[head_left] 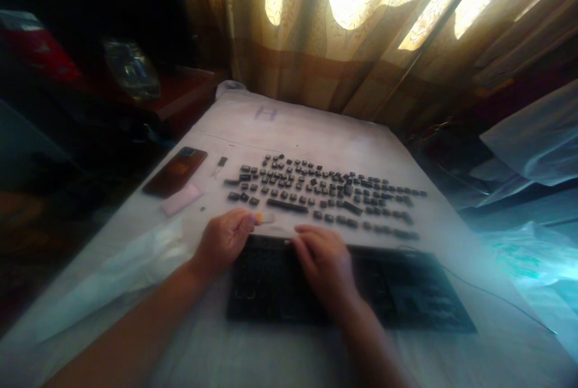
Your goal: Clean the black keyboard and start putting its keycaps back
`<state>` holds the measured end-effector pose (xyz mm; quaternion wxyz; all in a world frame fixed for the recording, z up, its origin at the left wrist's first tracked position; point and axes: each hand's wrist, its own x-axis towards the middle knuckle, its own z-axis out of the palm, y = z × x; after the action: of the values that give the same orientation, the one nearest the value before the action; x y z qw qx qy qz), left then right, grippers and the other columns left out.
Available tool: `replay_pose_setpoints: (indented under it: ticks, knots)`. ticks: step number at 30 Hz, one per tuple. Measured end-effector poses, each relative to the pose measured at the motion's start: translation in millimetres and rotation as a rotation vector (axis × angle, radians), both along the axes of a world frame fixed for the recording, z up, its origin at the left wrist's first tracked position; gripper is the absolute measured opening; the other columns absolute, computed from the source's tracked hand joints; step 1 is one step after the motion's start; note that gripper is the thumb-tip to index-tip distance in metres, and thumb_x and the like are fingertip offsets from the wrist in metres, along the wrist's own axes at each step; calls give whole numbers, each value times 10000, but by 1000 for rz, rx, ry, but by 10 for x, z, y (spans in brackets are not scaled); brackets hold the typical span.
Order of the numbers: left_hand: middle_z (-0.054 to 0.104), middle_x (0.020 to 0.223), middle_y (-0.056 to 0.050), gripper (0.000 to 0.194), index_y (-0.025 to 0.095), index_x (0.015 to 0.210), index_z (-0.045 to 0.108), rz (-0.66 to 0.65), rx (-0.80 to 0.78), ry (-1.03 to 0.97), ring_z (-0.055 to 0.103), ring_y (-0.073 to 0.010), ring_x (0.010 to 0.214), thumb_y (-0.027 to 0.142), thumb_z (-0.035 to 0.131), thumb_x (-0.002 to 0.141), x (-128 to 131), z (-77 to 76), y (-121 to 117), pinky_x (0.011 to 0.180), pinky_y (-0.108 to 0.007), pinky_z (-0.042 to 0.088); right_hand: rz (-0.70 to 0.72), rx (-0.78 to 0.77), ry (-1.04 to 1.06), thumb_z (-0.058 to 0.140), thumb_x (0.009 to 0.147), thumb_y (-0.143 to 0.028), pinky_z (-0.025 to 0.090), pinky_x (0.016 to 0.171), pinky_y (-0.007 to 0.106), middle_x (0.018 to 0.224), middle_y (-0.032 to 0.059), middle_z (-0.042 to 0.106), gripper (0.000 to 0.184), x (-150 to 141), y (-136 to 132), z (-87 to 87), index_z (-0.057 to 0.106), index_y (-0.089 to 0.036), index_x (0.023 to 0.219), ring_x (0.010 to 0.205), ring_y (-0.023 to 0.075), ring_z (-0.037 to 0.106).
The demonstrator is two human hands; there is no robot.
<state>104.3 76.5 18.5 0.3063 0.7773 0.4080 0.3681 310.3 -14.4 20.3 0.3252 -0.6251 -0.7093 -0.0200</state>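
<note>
On the pale tabletop (338, 129), with the clock face centred on the black keyboard base (383, 282), find a crumpled whitish bag (135, 267) at nine and a phone (176, 168) beside a pink block (182, 199) at ten, perhaps set aside to free working space. At half past nine, see the left hand (226, 236), thumb and forefinger pressed together, pinching a small orange-ended piece (265, 218), probably to leave its pale end free. Toward twelve, note loose keycaps (287, 205) in rough rows, likely to preserve their order. Toward ten, over the base's far edge, find the right hand (323, 258) with curled fingers; cannot tell whether pinching the pale speck (288, 241) at the thumb. Toward three, follow a thin cable (497, 296). For writing, cannot read the red packet (38, 47) at ten; make out only a purple H-like mark (266, 112) at eleven.
</note>
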Motion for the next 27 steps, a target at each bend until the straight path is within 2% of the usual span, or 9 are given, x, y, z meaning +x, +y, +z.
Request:
replay_pose_setpoints:
  ticks: [6,15,27]
  knots:
    - [704,741,-38,404,210,794,698,-4,-2,3,647,-181,679,434,414,971,13,0,4,681,-288,511,20,-1,69,527,985,-240,520,838,377,964,67,778,250,-101,15,-21,716,-220,822,895,216,719]
    - [688,738,-32,396,202,810,697,-18,5,-20,649,-174,685,417,415,986,-1,-18,3,690,-276,509,31,-3,11,500,995,-222,493,858,396,989,79,771,258,-171,53,-113,701,-204,834,926,229,706]
    - [680,713,-27,391,187,812,700,-3,20,-36,639,-163,659,402,424,985,-16,-43,31,658,-265,497,47,-72,-98,490,963,-133,473,896,406,1080,120,751,218,-209,71,-112,681,-189,872,984,240,683]
